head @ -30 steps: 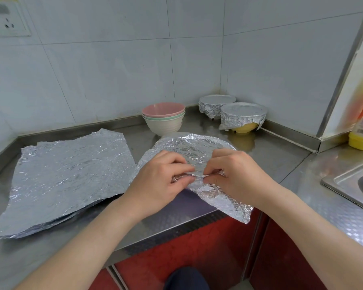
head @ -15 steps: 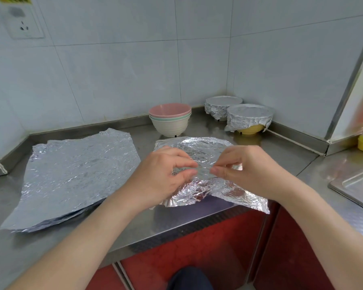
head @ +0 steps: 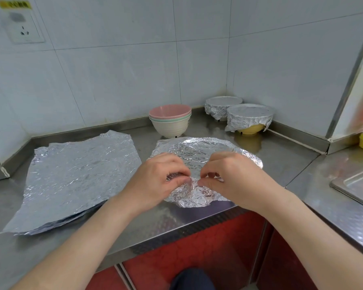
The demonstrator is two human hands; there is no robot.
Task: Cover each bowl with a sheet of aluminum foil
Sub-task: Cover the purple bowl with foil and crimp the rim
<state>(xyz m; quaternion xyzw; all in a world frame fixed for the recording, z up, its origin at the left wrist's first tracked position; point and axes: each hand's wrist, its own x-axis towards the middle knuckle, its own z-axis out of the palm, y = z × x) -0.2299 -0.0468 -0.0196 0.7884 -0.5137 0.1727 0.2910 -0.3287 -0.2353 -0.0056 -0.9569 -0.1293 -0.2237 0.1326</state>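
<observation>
Crinkled foil sheet draped over a hidden bowl at the counter front, near edge bunched down. Flat foil stack to its left. Behind: uncovered stacked bowls, pink on top. In the corner: yellow foil-covered bowl touching second covered bowl.

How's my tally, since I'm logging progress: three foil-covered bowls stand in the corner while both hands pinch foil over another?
Off by one: the head view shows two in the corner, a back bowl and a front bowl. The left hand and right hand do pinch foil over another.
</observation>
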